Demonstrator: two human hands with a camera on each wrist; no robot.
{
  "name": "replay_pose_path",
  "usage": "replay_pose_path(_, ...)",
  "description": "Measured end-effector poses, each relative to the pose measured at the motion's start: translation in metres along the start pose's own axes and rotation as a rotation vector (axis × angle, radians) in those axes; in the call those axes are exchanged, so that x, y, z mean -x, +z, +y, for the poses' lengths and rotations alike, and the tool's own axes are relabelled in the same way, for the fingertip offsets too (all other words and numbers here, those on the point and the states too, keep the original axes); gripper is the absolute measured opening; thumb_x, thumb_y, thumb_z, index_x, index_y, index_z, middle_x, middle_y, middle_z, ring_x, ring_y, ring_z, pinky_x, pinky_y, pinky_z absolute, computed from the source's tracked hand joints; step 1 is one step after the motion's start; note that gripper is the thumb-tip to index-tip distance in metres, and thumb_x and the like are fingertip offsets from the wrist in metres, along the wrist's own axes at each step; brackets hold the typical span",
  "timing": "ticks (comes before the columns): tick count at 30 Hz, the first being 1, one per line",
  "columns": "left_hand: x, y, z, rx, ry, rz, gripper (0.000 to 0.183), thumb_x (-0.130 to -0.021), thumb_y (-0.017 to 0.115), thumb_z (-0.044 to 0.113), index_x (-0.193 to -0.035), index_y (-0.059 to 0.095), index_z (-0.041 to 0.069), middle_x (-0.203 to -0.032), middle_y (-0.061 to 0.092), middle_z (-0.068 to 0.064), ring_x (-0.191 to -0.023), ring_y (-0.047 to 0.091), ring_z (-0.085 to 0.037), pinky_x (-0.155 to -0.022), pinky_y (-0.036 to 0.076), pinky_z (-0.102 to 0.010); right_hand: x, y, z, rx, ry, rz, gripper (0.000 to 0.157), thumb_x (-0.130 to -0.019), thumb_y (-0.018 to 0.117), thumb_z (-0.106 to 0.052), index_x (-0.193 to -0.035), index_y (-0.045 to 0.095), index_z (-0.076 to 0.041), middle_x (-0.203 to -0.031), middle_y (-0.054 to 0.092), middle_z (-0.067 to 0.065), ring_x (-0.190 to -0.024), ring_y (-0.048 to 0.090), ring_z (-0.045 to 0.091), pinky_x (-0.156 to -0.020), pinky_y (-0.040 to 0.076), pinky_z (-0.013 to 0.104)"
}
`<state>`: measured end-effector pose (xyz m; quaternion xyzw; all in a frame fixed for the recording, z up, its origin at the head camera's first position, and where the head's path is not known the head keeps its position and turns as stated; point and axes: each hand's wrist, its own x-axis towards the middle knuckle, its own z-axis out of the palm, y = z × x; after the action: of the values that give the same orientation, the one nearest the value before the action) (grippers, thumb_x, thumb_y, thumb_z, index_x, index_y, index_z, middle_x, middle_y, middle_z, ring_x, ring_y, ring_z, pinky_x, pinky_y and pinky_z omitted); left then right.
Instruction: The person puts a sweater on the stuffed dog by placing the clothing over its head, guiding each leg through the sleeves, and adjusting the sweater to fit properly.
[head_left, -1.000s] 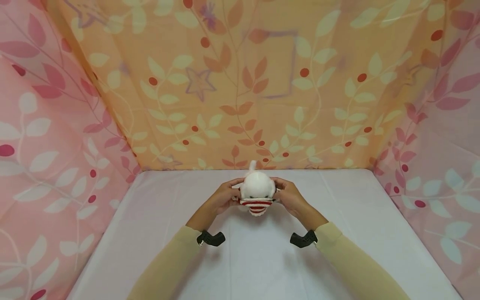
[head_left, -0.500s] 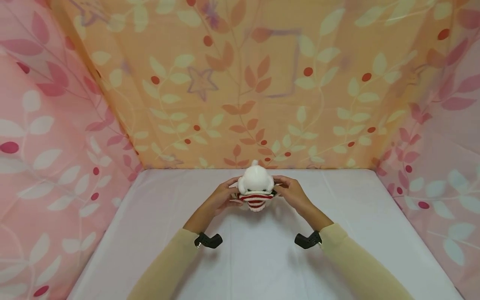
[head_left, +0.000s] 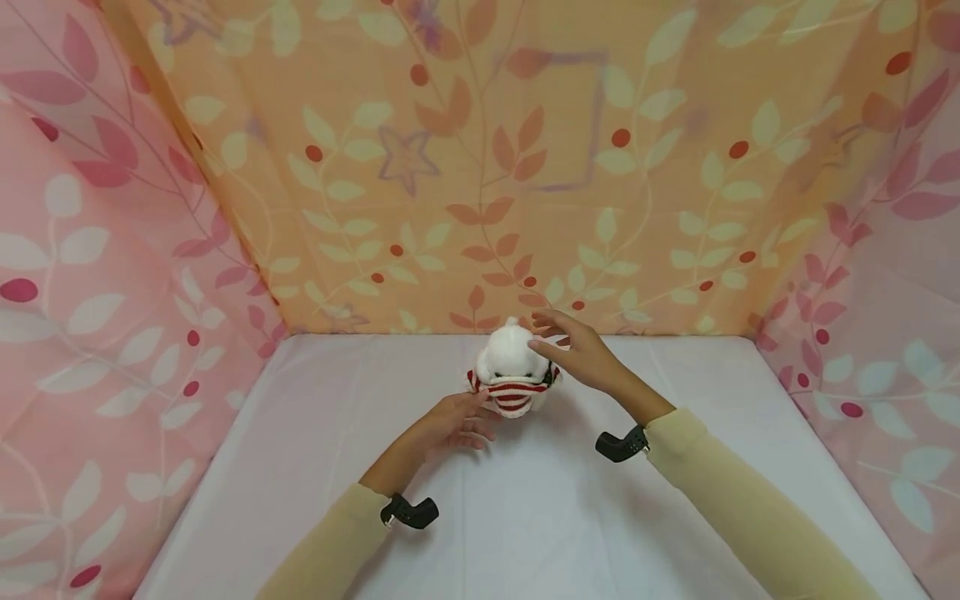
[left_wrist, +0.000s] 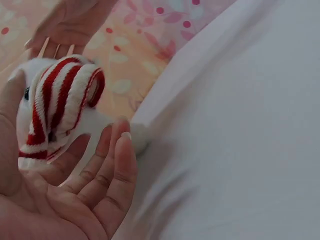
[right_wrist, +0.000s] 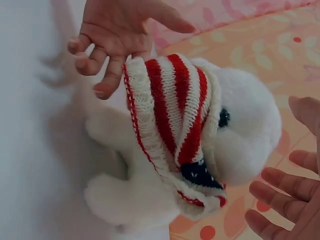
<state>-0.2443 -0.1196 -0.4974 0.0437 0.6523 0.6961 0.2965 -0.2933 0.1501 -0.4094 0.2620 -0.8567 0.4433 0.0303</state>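
Note:
A white plush toy animal (head_left: 512, 352) with dark eyes stands on the white table, near its back edge. Around the lower part of its head sits a red-and-white striped knitted piece (right_wrist: 172, 100) with a navy, white-dotted patch. My left hand (head_left: 456, 423) is low at the left front of the knit, fingers spread and loosely bent, the fingertips close to its edge. Beside the right side of the plush head is my right hand (head_left: 583, 354), raised, with its fingers apart. In the right wrist view the right-hand fingers (right_wrist: 287, 185) stand apart from the white fur.
A white cloth covers the table (head_left: 517, 517). Behind it rises an orange leaf-patterned curtain (head_left: 480, 167), with pink patterned curtains (head_left: 90, 333) along both sides. Each wrist wears a black camera mount (head_left: 622, 444).
Both hands have let go of the sides of the knitted piece. My right hand has risen beside the toy's head, and my left hand has dropped lower and nearer to me.

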Motion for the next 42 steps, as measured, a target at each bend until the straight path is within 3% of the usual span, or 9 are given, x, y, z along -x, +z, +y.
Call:
replay_pose_path(4,0.002,0.01,-0.004,-0.049,0.024,-0.039,0.061,-0.1,0.062,0.047,-0.138,0.053,0.0,-0.133,0.062,-0.024,-0.094,0.07,-0.024,-0.077,0.059,-0.033,-0.007,0.006,-0.003,0.006,-0.011,-0.067,0.068,-0.093,0.076,-0.037,-0.151,0.047,-0.017,-0.14,0.059,0.006,-0.122,0.059,0.029,-0.1,0.049,0.05)
replay_pose_path(9,-0.005,0.021,-0.007,-0.032,0.041,0.016,0.054,-0.096,0.069,0.044,-0.131,0.063,0.004,-0.123,0.069,-0.02,-0.087,0.072,-0.021,-0.072,0.059,-0.031,-0.013,0.016,-0.007,0.021,-0.007,-0.115,0.083,-0.083,0.086,-0.036,-0.152,0.046,-0.013,-0.14,0.058,0.009,-0.118,0.059,0.03,-0.094,0.053,0.05)
replay_pose_path(14,-0.009,0.028,-0.011,-0.012,0.061,0.086,0.036,-0.095,0.073,0.027,-0.119,0.069,0.001,-0.113,0.071,-0.024,-0.077,0.071,-0.016,-0.065,0.058,-0.027,-0.016,0.022,-0.007,0.059,-0.011,-0.129,0.084,-0.079,0.09,-0.03,-0.15,0.05,-0.014,-0.14,0.058,0.013,-0.118,0.06,0.031,-0.093,0.053,0.051)
replay_pose_path(16,-0.01,0.029,-0.012,-0.045,0.074,0.103,0.03,-0.094,0.073,0.021,-0.115,0.07,-0.001,-0.105,0.072,-0.025,-0.075,0.07,-0.016,-0.064,0.057,-0.027,-0.016,0.023,-0.006,0.06,-0.008,-0.126,0.082,-0.079,0.09,-0.029,-0.15,0.051,-0.016,-0.14,0.058,0.012,-0.117,0.061,0.031,-0.093,0.053,0.05)
replay_pose_path(22,-0.014,0.033,-0.02,-0.27,0.13,0.093,0.022,-0.093,0.076,0.02,-0.1,0.075,-0.001,-0.087,0.073,-0.024,-0.069,0.071,-0.03,-0.058,0.058,-0.036,-0.012,0.024,0.0,0.026,-0.003,-0.094,0.078,-0.08,0.089,-0.027,-0.148,0.053,-0.018,-0.14,0.058,0.008,-0.116,0.061,0.028,-0.093,0.054,0.049)
replay_pose_path(25,-0.015,0.035,-0.026,-0.323,0.141,0.078,0.019,-0.091,0.077,0.019,-0.096,0.076,0.0,-0.081,0.073,-0.021,-0.065,0.071,-0.028,-0.054,0.058,-0.035,-0.01,0.024,0.002,0.014,0.005,-0.091,0.077,-0.08,0.089,-0.027,-0.148,0.053,-0.019,-0.139,0.059,0.008,-0.116,0.061,0.028,-0.093,0.054,0.05)
replay_pose_path(36,-0.014,0.03,-0.025,-0.405,0.104,0.011,0.012,-0.091,0.076,0.009,-0.086,0.074,-0.002,-0.072,0.071,-0.018,-0.053,0.065,-0.017,-0.049,0.056,-0.031,-0.019,0.023,0.001,-0.008,0.059,-0.094,0.077,-0.082,0.087,-0.03,-0.148,0.052,-0.015,-0.137,0.059,0.01,-0.118,0.06,0.03,-0.088,0.056,0.049)
replay_pose_path(42,-0.019,0.018,-0.017,-0.397,0.093,0.045,0.02,-0.096,0.071,0.018,-0.096,0.071,-0.003,-0.08,0.073,-0.017,-0.055,0.065,-0.017,-0.049,0.056,-0.031,-0.021,0.023,0.003,-0.065,0.083,-0.091,0.076,-0.081,0.088,-0.029,-0.147,0.053,-0.014,-0.136,0.059,0.011,-0.118,0.059,0.032,-0.088,0.056,0.052)
